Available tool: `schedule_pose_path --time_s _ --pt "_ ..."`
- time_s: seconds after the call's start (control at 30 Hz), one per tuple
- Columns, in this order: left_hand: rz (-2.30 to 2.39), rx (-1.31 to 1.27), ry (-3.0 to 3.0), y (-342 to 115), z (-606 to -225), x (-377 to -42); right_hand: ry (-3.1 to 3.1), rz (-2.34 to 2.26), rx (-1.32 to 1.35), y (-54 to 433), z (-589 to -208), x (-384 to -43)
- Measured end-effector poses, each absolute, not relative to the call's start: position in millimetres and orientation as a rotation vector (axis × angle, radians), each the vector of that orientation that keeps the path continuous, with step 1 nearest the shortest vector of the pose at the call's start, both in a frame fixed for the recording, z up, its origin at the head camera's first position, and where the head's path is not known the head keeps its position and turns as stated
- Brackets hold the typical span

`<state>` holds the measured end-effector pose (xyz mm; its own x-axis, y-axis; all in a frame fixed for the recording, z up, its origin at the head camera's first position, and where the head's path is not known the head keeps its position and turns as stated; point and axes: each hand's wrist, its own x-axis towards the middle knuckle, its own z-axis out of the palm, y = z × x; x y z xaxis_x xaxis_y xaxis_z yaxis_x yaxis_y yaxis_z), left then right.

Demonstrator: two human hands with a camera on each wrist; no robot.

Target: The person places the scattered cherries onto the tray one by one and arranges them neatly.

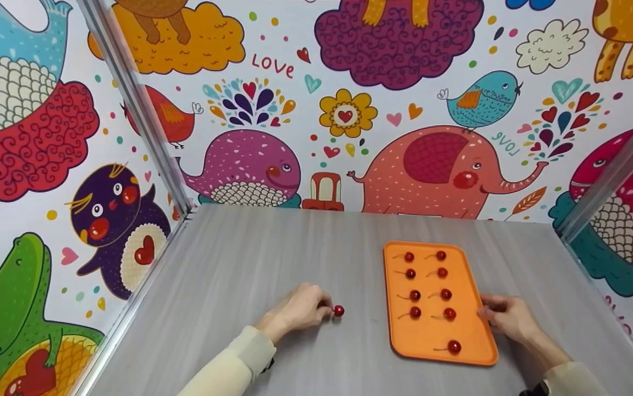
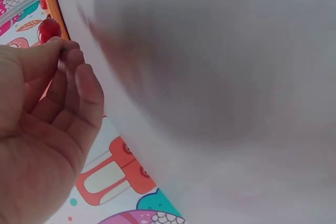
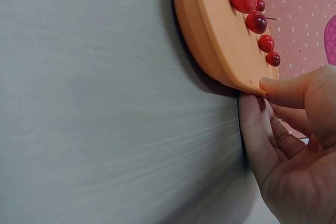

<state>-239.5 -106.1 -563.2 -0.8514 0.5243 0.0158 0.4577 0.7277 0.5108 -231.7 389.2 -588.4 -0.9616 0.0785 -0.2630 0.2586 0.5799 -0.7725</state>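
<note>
My left hand (image 1: pixel 304 307) pinches a red cherry (image 1: pixel 339 311) by its stem, low over the table to the left of the tray. In the left wrist view the cherry (image 2: pixel 50 30) shows just past the thumb and fingertips. An orange tray (image 1: pixel 423 338) lies on the table at the right, with several cherries on it in two columns and a single cherry (image 1: pixel 454 346) near its front edge. My right hand (image 1: pixel 514 322) grips the tray's right rim. The right wrist view shows the thumb on top of the rim (image 3: pixel 226 72) and fingers beneath.
The grey wood-grain table (image 1: pixel 272 247) is bounded by a back wall (image 1: pixel 305 143) and side walls with colourful cartoon animals. Metal strips (image 1: pixel 135 291) run along the table's left side and up the corners.
</note>
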Motion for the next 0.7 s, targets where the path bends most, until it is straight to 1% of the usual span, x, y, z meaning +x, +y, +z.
schedule_pose_path --time_s 0.53,0.7 --pt "0.857 0.884 2.720 -60.1 -548.9 -247.5 2.596 -1.349 0.262 391.7 -588.6 -232.7" --pt "0.807 0.971 2.738 -42.3 -544.9 -248.5 2.584 -1.363 0.255 392.4 -587.7 -232.8"
